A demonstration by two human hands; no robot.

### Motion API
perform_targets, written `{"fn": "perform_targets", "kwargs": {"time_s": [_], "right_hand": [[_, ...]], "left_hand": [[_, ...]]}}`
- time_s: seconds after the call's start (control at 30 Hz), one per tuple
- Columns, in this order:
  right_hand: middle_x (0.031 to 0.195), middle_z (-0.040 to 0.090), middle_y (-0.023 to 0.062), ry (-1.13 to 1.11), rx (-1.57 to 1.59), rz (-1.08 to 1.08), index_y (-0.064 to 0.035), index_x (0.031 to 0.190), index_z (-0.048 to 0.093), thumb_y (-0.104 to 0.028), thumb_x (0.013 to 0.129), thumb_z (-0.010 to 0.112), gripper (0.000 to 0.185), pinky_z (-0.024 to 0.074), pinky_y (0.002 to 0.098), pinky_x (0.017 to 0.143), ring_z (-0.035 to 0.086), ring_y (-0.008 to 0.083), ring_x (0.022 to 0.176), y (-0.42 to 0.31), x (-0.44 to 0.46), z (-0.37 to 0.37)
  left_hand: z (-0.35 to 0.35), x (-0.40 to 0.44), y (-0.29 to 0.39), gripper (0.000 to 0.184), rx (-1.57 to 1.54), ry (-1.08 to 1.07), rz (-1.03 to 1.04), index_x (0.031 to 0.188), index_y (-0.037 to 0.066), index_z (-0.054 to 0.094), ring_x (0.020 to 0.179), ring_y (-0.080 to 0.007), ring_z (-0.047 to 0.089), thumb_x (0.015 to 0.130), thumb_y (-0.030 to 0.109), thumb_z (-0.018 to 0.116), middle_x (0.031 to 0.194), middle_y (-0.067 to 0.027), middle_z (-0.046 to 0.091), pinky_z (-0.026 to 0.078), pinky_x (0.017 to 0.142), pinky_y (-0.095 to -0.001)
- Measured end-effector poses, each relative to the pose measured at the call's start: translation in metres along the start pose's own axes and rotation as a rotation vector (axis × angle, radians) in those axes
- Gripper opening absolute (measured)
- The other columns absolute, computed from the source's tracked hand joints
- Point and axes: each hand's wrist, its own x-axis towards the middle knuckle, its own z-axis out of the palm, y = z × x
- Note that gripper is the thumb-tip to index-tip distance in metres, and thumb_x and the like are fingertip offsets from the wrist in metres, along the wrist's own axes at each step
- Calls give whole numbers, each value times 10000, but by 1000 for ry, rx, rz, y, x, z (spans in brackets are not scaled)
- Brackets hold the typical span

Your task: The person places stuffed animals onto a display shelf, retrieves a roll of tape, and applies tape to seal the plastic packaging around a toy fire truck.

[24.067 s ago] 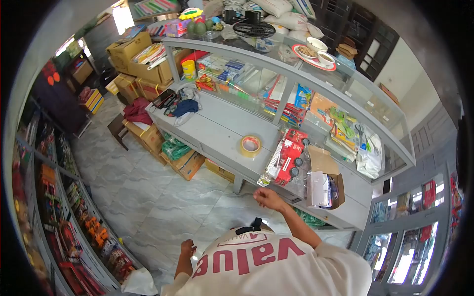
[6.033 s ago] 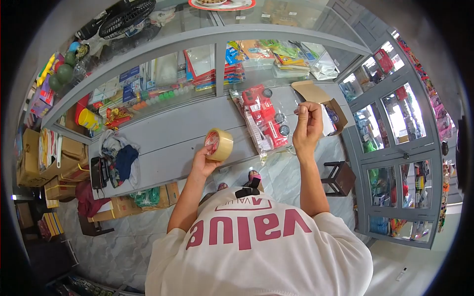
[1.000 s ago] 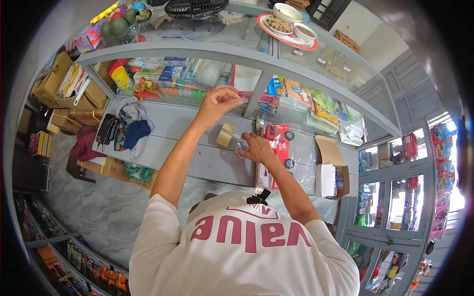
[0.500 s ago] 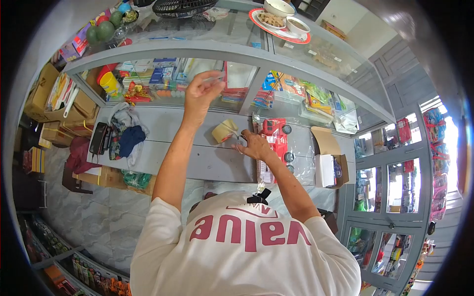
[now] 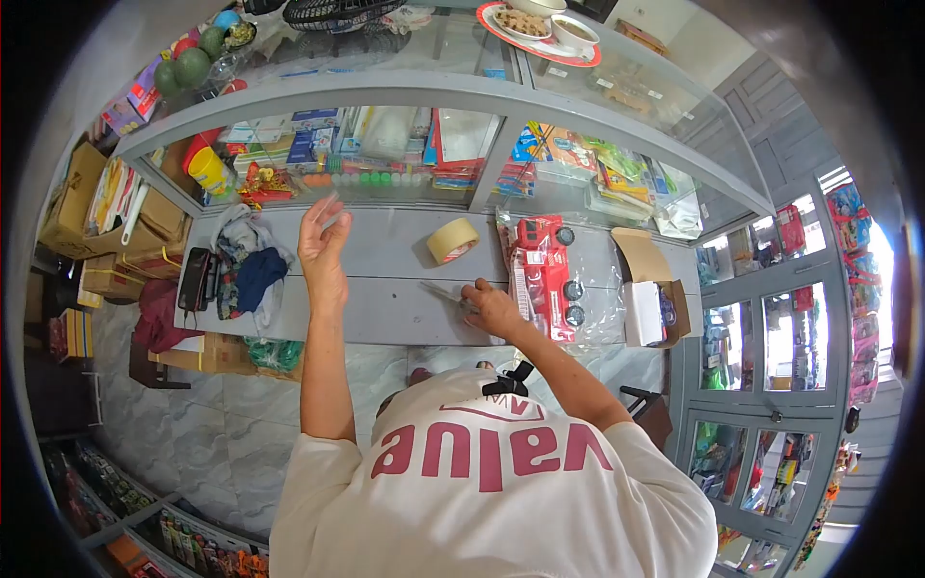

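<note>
My left hand point(image 5: 323, 246) is raised over the grey counter point(image 5: 376, 313), its fingers loosely curled, with what looks like a small piece of clear tape at the fingertips. Scissors point(image 5: 443, 291) are in my right hand point(image 5: 489, 310), with the blades pointing left just above the counter. Behind them a roll of tape point(image 5: 453, 241) rests on the counter, touched by neither hand. A red toy truck point(image 5: 546, 275) in clear plastic lies right of the roll, beside my right hand.
Crumpled clothes point(image 5: 252, 265) and a dark wallet-like item point(image 5: 196, 281) are at the counter's left end. An open cardboard box point(image 5: 674, 313) stands at the right. A glass display case point(image 5: 395, 91) runs along the back, with a red-rimmed plate point(image 5: 511, 37) on top.
My left hand has moved left and lowered from the display case front. The tape roll, earlier near my right fingers, now lies away from them. The scissors in my right hand show more clearly.
</note>
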Motion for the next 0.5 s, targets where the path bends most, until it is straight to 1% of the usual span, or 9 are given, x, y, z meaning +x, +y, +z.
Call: {"fn": "perform_targets", "kwargs": {"time_s": [0.03,0.1,0.13,0.23,0.27,0.3,0.33,0.43,0.5], "right_hand": [[970,514,184,4,5,0,-74,991,520,-118,662,692,373,495,448,735,583,378,854,1,5,9],[871,539,157,97,41,132,-69,900,542,-133,678,670,264,477,436,698,577,367,790,18,17,36],[871,539,157,105,47,144,-69,900,542,-133,678,670,264,477,436,698,577,367,790,28,22,48],[839,556,167,55,96,120,-52,856,558,-115,695,648,195,475,421,697,576,366,778,42,30,60],[816,559,167,32,125,65,-46,844,566,-103,696,641,175,473,419,697,575,366,771,44,31,59],[793,562,167,11,153,8,-40,832,574,-91,698,634,156,471,416,698,574,365,765,42,29,53],[793,562,167,28,157,25,-40,832,574,-91,698,634,156,471,416,698,574,365,765,33,22,40],[836,556,162,180,298,96,-40,873,581,-86,703,636,185,466,424,705,569,352,775,4,-4,-10],[942,558,167,525,151,182,-50,932,580,-113,739,616,206,463,429,740,561,352,848,1,-30,-39]], "left_hand": [[2,-2,7,418,4,-40,-2,1187,50,505,947,-119,531,809,114,672,1135,-97,542,411,862,-265],[6,-7,17,418,11,-76,19,1185,45,503,936,-117,536,807,103,672,1137,-99,542,417,853,-257],[8,-10,21,418,14,-109,37,1184,40,502,925,-114,540,806,92,671,1138,-101,541,423,843,-249],[18,-23,29,425,37,-150,28,1187,33,495,903,-108,539,800,65,670,1154,-105,530,429,822,-240],[20,-26,28,425,36,-173,21,1187,33,495,903,-108,539,800,65,670,1154,-105,530,429,822,-240],[22,-29,27,432,45,-205,4,1193,32,487,883,-103,538,801,55,666,1151,-102,526,433,807,-235],[25,-32,25,439,54,-237,-13,1200,31,480,863,-98,536,801,46,661,1149,-99,522,436,791,-230],[32,-40,18,456,81,-357,-36,1212,35,468,833,-88,529,797,27,656,1133,-92,518,441,750,-216],[42,-44,17,463,85,-405,-84,1213,37,466,828,-86,529,792,26,660,1115,-87,523,437,733,-205]]}}
